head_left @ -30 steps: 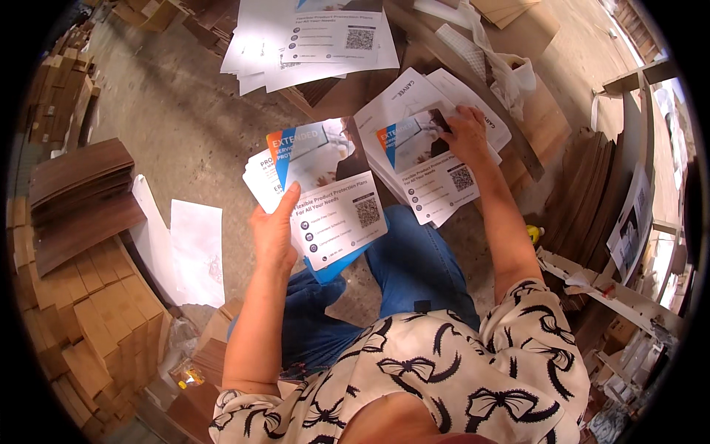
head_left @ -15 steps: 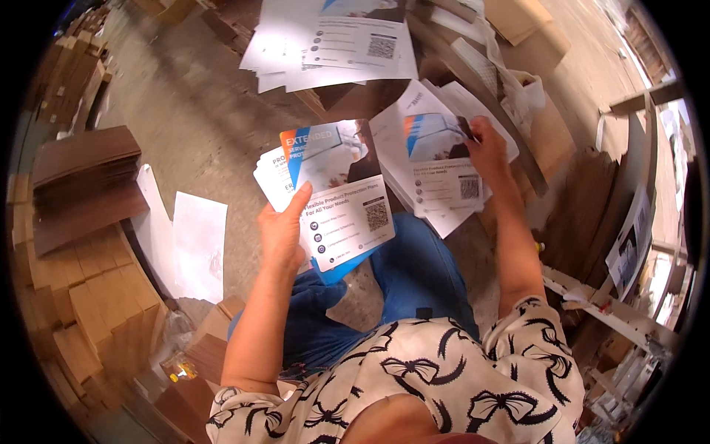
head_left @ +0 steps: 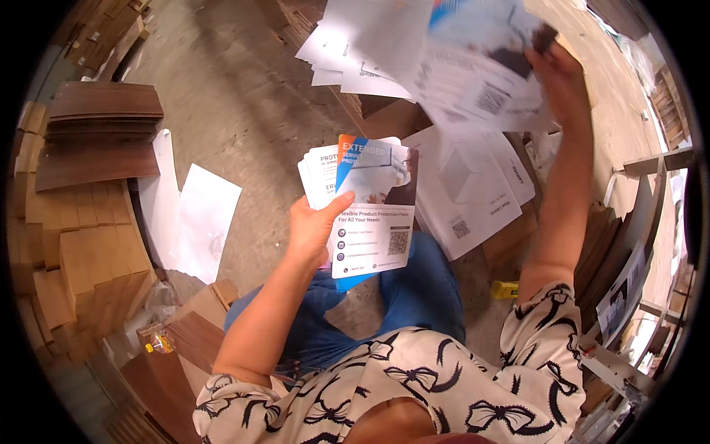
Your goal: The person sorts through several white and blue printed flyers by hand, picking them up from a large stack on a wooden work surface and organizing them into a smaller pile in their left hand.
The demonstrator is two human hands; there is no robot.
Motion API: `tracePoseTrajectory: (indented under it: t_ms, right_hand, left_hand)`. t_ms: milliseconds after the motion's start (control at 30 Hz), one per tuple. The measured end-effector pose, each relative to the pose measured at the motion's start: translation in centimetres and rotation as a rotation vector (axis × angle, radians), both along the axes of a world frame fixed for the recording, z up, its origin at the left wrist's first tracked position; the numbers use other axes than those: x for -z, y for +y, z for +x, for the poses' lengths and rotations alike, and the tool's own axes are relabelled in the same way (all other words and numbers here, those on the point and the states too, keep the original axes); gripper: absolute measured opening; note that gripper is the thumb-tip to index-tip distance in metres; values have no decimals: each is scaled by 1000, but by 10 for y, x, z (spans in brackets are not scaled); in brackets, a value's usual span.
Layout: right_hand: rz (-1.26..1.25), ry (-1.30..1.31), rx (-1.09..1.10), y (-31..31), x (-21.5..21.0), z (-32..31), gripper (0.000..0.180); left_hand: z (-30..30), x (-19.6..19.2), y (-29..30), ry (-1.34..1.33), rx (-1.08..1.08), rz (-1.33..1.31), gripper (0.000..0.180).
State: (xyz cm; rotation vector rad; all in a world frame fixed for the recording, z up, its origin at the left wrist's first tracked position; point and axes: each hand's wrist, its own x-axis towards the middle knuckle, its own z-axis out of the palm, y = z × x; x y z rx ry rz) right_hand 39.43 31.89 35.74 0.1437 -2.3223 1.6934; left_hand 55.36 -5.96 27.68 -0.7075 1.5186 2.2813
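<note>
My left hand (head_left: pixel 309 229) grips a small stack of printed leaflets (head_left: pixel 373 240), thumb on the front one, which has a blue and orange picture panel and a square code. Other white leaflets fan out behind its left edge. My right hand (head_left: pixel 560 81), raised at the far right, pinches a similar leaflet (head_left: pixel 481 55) by its right side. That leaflet is smeared by motion, and whether another sheet lies under it I cannot tell. Below it lies a pile of white printed booklets (head_left: pixel 462 185), the top one showing a line drawing and a square code.
Loose white papers (head_left: pixel 347 48) lie on stacked boards at the far side. To the left stand brown panels (head_left: pixel 103 133), light cardboard pieces (head_left: pixel 96 259) and two white sheets (head_left: pixel 207 222). A yellow object (head_left: pixel 504 289) lies by my right elbow; a metal frame (head_left: pixel 658 159) stands right.
My right hand has lifted the leaflet off the booklet pile and moved it away and to the right. The booklet with the line drawing now shows. My left hand still holds its leaflets.
</note>
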Motion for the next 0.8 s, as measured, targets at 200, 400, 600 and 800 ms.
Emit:
tracePoseTrajectory:
  t_ms: [200, 400, 600, 800]
  right_hand:
    - [67, -66, 238, -56, 74, -113, 25]
    - [952, 44, 584, -88, 113, -144, 57]
    - [129, -508, 264, -107, 127, -133, 69]
    - [208, -420, 258, -94, 166, -189, 60]
  left_hand:
    - [-1, -1, -1, -34, -18, -6, 33]
    - [-1, -3, 0, -40, -11, -19, 35]
    - [5, -5, -10, -42, -38, -29, 33]
    - [-2, -2, 6, -72, 32, -34, 31]
